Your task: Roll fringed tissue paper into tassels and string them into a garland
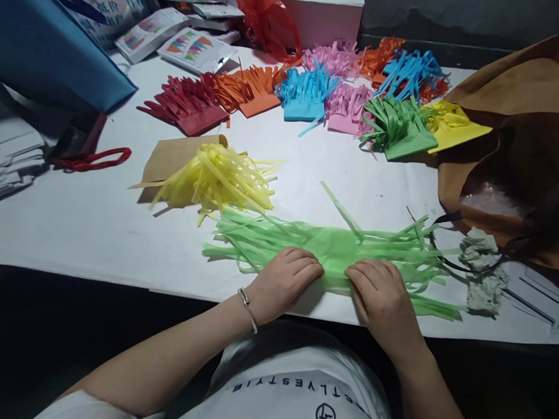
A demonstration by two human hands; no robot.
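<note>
A light green tissue sheet with fringed ends (337, 247) lies spread flat near the front edge of the white table (99, 223). My left hand (285, 280) rests on its near edge, fingers curled down and pressing on the paper. My right hand (380, 291) does the same a little to the right, fingertips pinching the uncut middle strip. Behind the sheet sits a yellow fringed bundle (217, 178) on a piece of brown paper (170, 157).
Folded fringed tissue pieces in dark red (189, 102), orange (251, 90), blue (305, 94), pink (346, 104), green (396, 127) and yellow (452, 125) line the back. A brown bag (512, 137) stands at right, crumpled grey paper (481, 268) beside it, a blue bag (45, 53) at left.
</note>
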